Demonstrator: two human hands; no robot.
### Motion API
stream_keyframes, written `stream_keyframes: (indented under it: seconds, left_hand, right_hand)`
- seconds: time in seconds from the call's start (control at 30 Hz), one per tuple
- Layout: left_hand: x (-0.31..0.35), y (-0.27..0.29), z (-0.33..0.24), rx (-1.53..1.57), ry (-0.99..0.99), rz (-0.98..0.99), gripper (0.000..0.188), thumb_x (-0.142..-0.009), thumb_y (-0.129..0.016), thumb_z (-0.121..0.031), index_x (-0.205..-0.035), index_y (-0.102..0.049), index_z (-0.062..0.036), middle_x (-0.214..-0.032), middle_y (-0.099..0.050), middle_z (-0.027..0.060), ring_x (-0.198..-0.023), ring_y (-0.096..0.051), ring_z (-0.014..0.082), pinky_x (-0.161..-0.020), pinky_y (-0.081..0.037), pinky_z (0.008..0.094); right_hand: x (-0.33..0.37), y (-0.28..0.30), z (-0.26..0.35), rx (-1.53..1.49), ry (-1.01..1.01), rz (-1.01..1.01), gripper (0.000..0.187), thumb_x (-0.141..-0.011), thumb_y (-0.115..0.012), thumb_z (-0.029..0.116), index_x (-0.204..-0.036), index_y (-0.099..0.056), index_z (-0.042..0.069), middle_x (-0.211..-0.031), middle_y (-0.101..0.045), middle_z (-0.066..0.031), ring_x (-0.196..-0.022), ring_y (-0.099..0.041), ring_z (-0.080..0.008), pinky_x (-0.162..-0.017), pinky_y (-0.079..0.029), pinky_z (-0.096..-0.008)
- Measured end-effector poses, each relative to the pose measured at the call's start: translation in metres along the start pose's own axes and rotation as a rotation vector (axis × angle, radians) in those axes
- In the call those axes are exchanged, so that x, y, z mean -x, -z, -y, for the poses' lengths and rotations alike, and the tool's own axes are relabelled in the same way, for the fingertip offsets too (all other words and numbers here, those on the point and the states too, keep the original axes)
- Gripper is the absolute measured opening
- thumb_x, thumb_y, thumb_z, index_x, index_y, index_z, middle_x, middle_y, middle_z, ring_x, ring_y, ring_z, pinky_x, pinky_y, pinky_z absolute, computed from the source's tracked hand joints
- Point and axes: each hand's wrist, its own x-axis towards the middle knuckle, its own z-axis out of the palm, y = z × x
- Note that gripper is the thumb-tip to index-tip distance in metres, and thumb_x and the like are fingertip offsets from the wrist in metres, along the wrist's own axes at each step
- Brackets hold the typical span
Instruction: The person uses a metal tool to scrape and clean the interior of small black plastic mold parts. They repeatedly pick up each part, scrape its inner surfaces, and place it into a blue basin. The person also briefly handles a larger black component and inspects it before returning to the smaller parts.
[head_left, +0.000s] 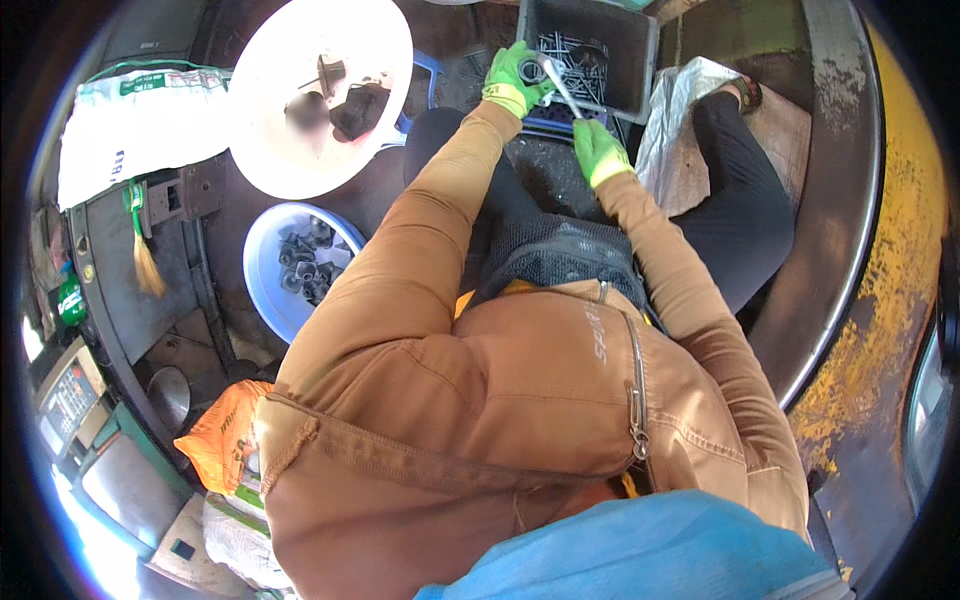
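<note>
At the top of the view, a dark grey bin (632, 60) with a loose heap of thin silver rods (582, 68), thickest toward its left edge and reaching down to its near edge; dark inner wall showing along the right edge. To the left, a large white basin (262, 120) holding a few dark metal pieces (358, 112), set from the middle toward the right, inside the rim. Below, a smaller pale blue basin (264, 265) with a heap of small dark grey fittings (312, 262), some lying toward its right rim.

Over the bin's near left corner, left hand (512, 80) in a bright green glove, fingers bent in around a ring-shaped metal part (531, 70), tips partly hidden. Just short of the bin's near edge, right hand (601, 152), gloved likewise, fingers closed on the lower end of a slim silver tool (566, 92), slanting up and left to a head close by the ring-shaped part; cannot tell whether touching it.

Between the white basin's right rim and the left hand, a dark gap partly crossed by a blue frame (430, 78). Beyond the bin's right edge, pale sacking (668, 130); farther right, a worn yellow panel (885, 300), well apart from both hands.
</note>
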Motion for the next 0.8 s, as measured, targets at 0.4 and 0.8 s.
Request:
stream_keyframes:
  seconds: [0.4,0.8]
  left_hand:
    - [-0.002,0.021,-0.012,-0.172,-0.050,0.032,0.070,-0.052,-0.083,-0.045,-0.113,-0.063,-0.0161,-0.123,-0.054,0.0177,-0.115,-0.048,0.0391,-0.103,-0.034,0.0482]
    - [-0.047,0.166,-0.077,-0.272,-0.373,-0.332,0.037,-0.064,-0.065,-0.014,-0.101,-0.061,-0.0097,-0.089,-0.061,0.0019,-0.083,-0.059,0.0184,-0.075,-0.049,0.0322]
  right_hand:
    - [-0.006,0.017,0.008,-0.176,-0.008,-0.020,0.047,-0.095,-0.037,0.044,-0.111,-0.061,0.007,-0.113,-0.060,-0.0223,-0.108,-0.054,-0.0425,-0.093,-0.042,-0.0455]
    - [0.085,0.141,0.002,-1.361,-0.467,0.117,0.027,-0.096,-0.048,0.039,-0.083,-0.055,0.016,-0.057,-0.041,0.0060,-0.041,-0.035,-0.0075,-0.037,-0.027,-0.0210]
